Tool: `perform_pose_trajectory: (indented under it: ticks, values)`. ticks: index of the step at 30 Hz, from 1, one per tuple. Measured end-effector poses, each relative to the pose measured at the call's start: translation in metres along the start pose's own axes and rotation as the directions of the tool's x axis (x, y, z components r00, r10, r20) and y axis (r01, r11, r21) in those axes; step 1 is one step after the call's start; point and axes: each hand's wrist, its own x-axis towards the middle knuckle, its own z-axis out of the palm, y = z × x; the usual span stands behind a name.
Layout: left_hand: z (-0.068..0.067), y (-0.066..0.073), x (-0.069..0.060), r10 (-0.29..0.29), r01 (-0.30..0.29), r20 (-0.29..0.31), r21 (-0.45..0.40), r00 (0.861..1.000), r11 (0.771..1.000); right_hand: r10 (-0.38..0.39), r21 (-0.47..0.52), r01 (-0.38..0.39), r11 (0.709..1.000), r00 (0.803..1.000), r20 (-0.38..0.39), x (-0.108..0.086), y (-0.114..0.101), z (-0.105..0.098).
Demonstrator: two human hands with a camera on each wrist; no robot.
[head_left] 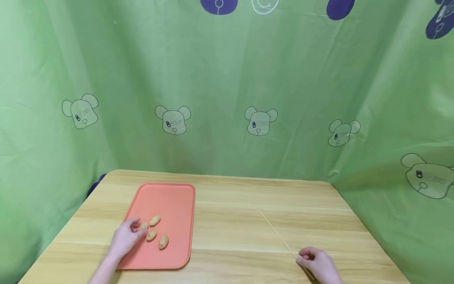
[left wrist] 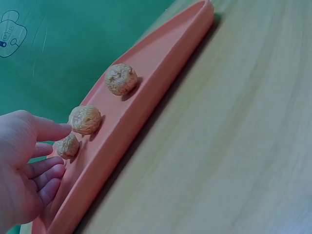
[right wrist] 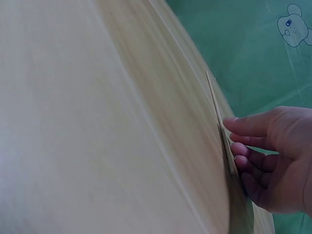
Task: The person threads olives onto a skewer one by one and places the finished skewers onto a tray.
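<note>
In the head view my left hand [head_left: 127,236] is over the left side of a pink tray [head_left: 173,201]. Several wrinkled tan oval pieces lie on the tray, among them one piece [head_left: 163,241] at the right of the group. My thumb and loosely bent fingers are around a piece [left wrist: 67,146] in the left wrist view, with no grip showing; whether they touch it I cannot tell. At the right, my right hand [head_left: 318,263] pinches a thin wooden skewer [head_left: 278,235] near its lower end. The skewer [right wrist: 213,95] slants away past the thumb.
A wood-grain table [head_left: 227,221] carries the tray on its left side. Behind and on both sides hangs a green curtain [head_left: 213,79] printed with bear heads.
</note>
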Motion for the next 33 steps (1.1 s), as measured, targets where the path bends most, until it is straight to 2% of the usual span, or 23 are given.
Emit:
perform_pose_trajectory:
  ticks: [11,28,33]
  values:
    - [0.0033,-0.0011,0.0001,0.001,-0.001,-0.028,0.025,1.000,1.000,-0.022,-0.043,0.022,0.999,1.000,-0.015,0.0014,0.0011,0.0060]
    - [0.0034,-0.0006,0.0019,0.021,-0.019,-0.027,0.051,0.999,0.999,-0.067,-0.135,0.059,0.989,0.996,-0.053,-0.0011,-0.0008,0.0067]
    - [0.0017,0.0009,0.0004,0.008,-0.007,-0.018,0.040,1.000,0.999,-0.085,-0.155,0.076,0.985,0.995,-0.055,-0.0025,-0.0003,0.0068]
